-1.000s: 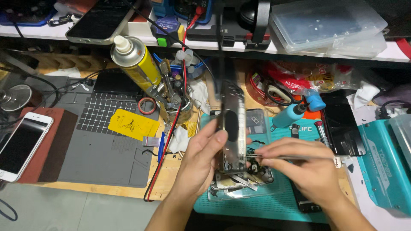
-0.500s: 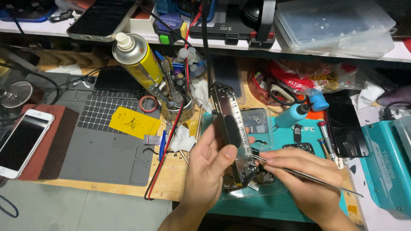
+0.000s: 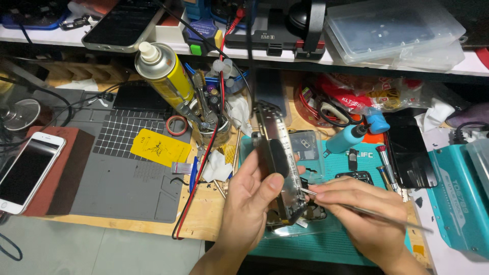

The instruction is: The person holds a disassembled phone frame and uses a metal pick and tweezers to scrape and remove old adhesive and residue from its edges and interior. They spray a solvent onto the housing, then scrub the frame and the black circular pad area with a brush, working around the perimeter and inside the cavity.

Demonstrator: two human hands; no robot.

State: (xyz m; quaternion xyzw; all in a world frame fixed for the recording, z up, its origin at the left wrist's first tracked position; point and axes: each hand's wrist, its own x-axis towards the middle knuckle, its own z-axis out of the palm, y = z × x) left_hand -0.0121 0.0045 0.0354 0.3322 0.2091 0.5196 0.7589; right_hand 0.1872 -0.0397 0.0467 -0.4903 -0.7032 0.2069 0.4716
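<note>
My left hand [image 3: 248,201] grips an opened phone body [image 3: 276,158], tilted up on its edge above the teal work mat [image 3: 326,239]. The thumb presses on its dark inner side. My right hand [image 3: 359,211] holds thin metal tweezers [image 3: 356,206], whose tips touch the lower part of the phone body. Small loose phone parts [image 3: 305,216] lie on the mat under the hands.
A yellow spray can [image 3: 165,76], a tool cup [image 3: 206,125], a grey grid mat [image 3: 127,163] with a yellow card [image 3: 160,147], and a white phone [image 3: 28,170] sit left. Blue bottles [image 3: 351,135], screwdrivers [image 3: 387,163], a black screen [image 3: 410,150] and a teal box [image 3: 458,198] are right.
My left hand lifted the phone body from flat on the mat onto its edge. My right hand picked up the tweezers and brought the tips to the phone's lower end.
</note>
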